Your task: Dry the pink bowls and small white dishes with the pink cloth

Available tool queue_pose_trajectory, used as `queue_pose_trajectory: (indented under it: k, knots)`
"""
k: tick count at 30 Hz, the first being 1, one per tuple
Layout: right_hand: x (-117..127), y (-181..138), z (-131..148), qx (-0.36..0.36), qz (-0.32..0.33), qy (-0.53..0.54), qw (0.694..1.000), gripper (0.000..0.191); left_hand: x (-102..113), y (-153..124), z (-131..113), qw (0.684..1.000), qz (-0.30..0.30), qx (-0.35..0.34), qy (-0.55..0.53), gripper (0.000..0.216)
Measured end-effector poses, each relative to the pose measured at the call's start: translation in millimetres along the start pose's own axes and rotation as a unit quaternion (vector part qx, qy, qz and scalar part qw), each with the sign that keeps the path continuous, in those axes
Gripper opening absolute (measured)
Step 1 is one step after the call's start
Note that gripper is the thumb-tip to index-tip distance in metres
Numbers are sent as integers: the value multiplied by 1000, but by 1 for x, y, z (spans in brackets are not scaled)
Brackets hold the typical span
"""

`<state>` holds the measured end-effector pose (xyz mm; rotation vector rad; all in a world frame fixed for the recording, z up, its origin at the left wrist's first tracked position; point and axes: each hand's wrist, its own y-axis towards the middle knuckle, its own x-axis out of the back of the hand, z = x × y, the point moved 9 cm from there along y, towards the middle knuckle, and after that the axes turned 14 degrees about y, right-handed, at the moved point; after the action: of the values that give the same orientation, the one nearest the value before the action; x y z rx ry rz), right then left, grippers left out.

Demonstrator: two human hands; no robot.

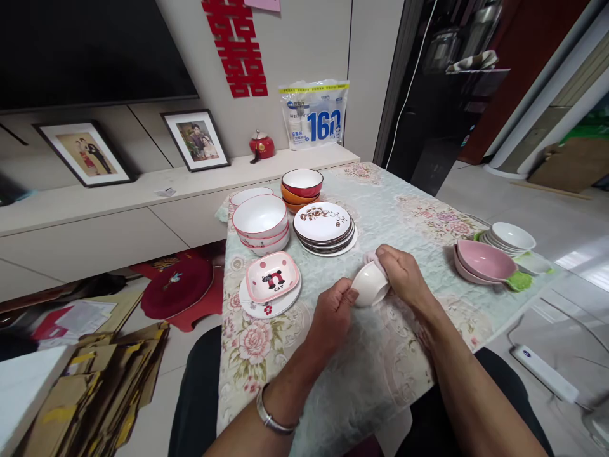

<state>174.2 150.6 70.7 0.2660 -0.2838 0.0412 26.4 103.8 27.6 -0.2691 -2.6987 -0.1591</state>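
A small white bowl (369, 285) is tilted on its side above the table. My left hand (337, 307) is closed on its left rim, thumb on top. On the bowl's far right side my right hand (401, 270) is closed around a pale pinkish cloth (370, 258), which presses against the bowl. Just beyond stands a stack of brown-edged plates (323, 223) with a flower pattern. To the left, a pink-rimmed cat dish (273, 277) rests on a white plate (257, 310).
Pink-rimmed bowls (261, 219) and red and orange bowls (301, 184) are stacked at the table's far left. Pink leaf-shaped bowls (485, 261) and small white bowls (512, 236) sit at the right edge. A flowered tablecloth (266, 381) covers the table.
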Motion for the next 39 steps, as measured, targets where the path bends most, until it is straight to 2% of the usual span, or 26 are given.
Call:
queue_pose_trajectory:
  k: [2, 5, 8, 10, 12, 14, 16, 20, 23, 25, 28, 30, 32, 35, 39]
  knots:
    - [-13, -6, 25, 61, 22, -77, 995, 33, 2, 0, -1, 1000, -11, -3, -1, 26]
    - [-36, -18, 58, 156, 57, -184, 969, 28, 2, -1, -3, 1000, -14, -14, -17, 27]
    - [-42, -20, 63, 186, 67, -216, 956, 26, 1, -2, -6, 999, -18, -19, -23, 28]
    - [-32, -14, 48, 159, 64, -165, 971, 28, 2, -3, -7, 1000, -14, -13, 0, 28]
    - [-12, -6, 24, 91, 20, -106, 990, 34, 3, -3, -6, 1000, -10, -3, 21, 26]
    - [-1, -2, 11, 61, -4, -101, 993, 35, 5, -2, -6, 1000, -11, 3, 29, 26]
    - [-1, -5, 15, 79, -4, -123, 989, 34, 6, -2, -5, 1000, -11, 2, 28, 26]
    - [-23, -17, 48, 164, 48, -163, 972, 30, 4, -2, -7, 1000, -9, -13, 20, 25]
    - [-27, -20, 57, 170, 71, -140, 973, 31, 1, -4, -10, 1000, -3, -21, 14, 25]
    - [-19, -15, 48, 133, 65, -79, 986, 35, -2, -5, -12, 1000, 11, -23, -3, 26]
    - [-2, -6, 15, 34, 21, 55, 998, 39, -7, -4, -11, 998, 37, -17, -39, 28]
    - [7, -1, -10, -31, -24, 140, 989, 36, -11, -4, -11, 997, 55, -21, -53, 28]
    - [10, 2, -27, -72, -62, 181, 979, 30, -13, -3, -12, 995, 70, -36, -56, 27]
    - [7, 3, -31, -80, -74, 164, 980, 28, -10, -3, -11, 997, 56, -40, -45, 27]
    - [-8, -2, 11, 25, -14, -7, 1000, 35, -4, -3, -7, 999, 28, -19, -25, 30]
